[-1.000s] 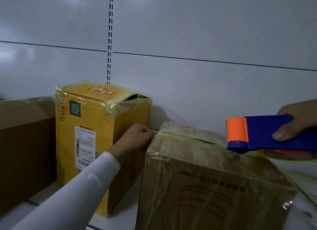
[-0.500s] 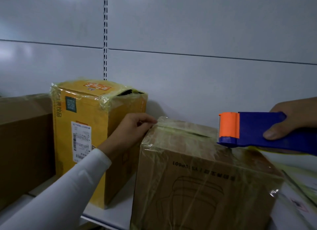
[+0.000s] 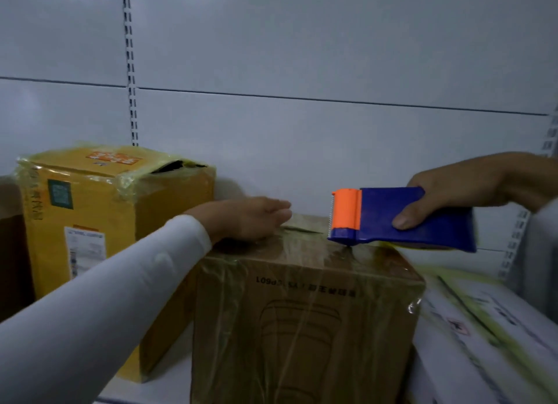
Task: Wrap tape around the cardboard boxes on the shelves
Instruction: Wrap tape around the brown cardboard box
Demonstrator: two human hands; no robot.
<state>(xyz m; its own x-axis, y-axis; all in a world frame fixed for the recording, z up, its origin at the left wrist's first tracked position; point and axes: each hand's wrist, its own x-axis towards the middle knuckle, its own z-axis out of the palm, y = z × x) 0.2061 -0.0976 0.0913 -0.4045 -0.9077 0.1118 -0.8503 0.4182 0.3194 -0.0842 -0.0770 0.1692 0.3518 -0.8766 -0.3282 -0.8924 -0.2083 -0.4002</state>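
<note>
Nearest the camera, the front face of the brown cardboard box is seen already covered in glossy clear tape, with wrinkled strips running down over the printed outline. To the right of it, partly under the right hand, a white box with yellowish tape bands is blurred; how fully it is wrapped cannot be told.

On the top of the brown box, the left hand is laid flat, its fingers straight and close together, pressing the tape near the seam of the flaps. Just beyond those fingertips, toward the right, the blue and orange tape dispenser is held by the right hand, whose fingers are curled round the blue body with the thumb pressed on its side. The orange toothed end is pointed at the left fingertips, and the lower edge of the dispenser appears to touch the box top.

Farther back, left of the left hand, the yellow cardboard box is seen on the shelf, taped round its upper edges, though a dark gap is left at one top corner.

The brown box is judged nearly finished, the top strip being the step in hand; cutting and smoothing it remain, and the gap on the yellow box may need another pass.
</note>
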